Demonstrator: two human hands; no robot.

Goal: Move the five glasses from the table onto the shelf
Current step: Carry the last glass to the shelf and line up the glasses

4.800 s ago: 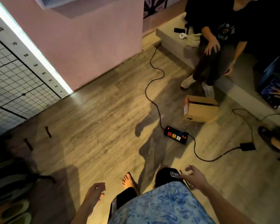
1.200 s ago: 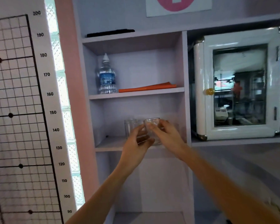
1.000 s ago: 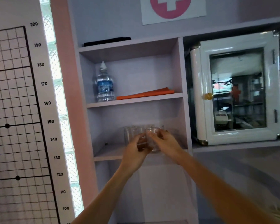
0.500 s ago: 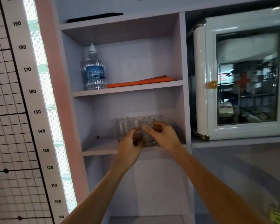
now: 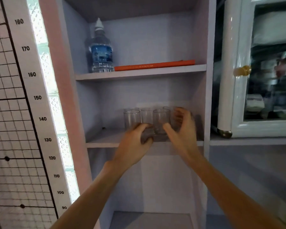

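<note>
Several clear glasses stand grouped on the middle shelf (image 5: pixel 106 139) of a pale lilac shelf unit. The front glass (image 5: pixel 161 121) stands upright between my two hands, and another glass (image 5: pixel 132 119) stands left of it. My left hand (image 5: pixel 135 139) is at the shelf's front edge with its fingers curled in, just below and left of the front glass, holding nothing. My right hand (image 5: pixel 182 129) is blurred; thumb and fingers are spread in a wide curve to the right of the front glass, and I see no grip on it. It partly hides the rear right glass.
A water bottle (image 5: pixel 100 52) and a flat orange book (image 5: pixel 155 65) lie on the shelf above. A white glass-door cabinet (image 5: pixel 234 96) stands to the right. A height chart (image 5: pixel 23 113) and a glass-block strip are to the left. The lower compartment is open.
Both hands brought a glass to the middle shelf and set it among the others. Now their hold has come off it and the view has moved closer.
</note>
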